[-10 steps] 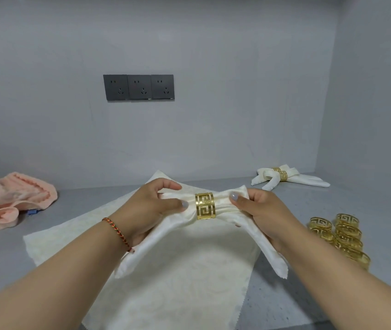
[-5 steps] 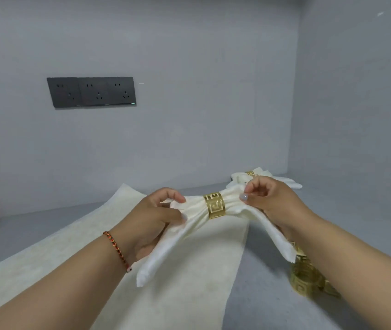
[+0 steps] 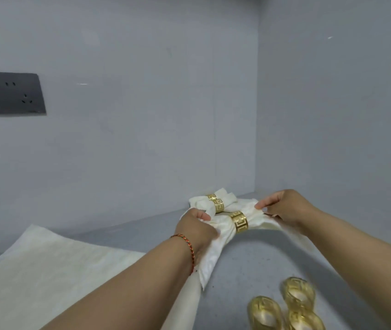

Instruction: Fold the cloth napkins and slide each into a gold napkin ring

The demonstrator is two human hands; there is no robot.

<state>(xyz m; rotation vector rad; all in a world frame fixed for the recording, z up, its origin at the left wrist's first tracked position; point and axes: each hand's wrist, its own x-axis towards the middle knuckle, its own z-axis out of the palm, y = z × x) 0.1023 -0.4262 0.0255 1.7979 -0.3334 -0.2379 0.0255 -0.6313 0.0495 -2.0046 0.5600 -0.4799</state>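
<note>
A folded cream napkin [image 3: 220, 234] runs through a gold napkin ring [image 3: 239, 221] and hangs between both hands above the grey counter. My left hand [image 3: 195, 228] grips the napkin left of the ring; its tail droops under my wrist. My right hand [image 3: 285, 208] pinches the napkin right of the ring. Just behind, in the back corner, lies another ringed napkin [image 3: 216, 202] with its own gold ring [image 3: 217, 204]. A flat cream napkin [image 3: 46, 270] is spread on the counter at the left.
Loose gold rings [image 3: 285, 308] are clustered on the counter [image 3: 249, 263] at the bottom right. Grey walls meet in a corner right behind the napkins. A dark socket panel [image 3: 8, 94] is on the back wall at left.
Both hands carried the ringed napkin to the right and farther back, close beside the other ringed napkin in the corner. The view swung right; the pink cloth is out of sight.
</note>
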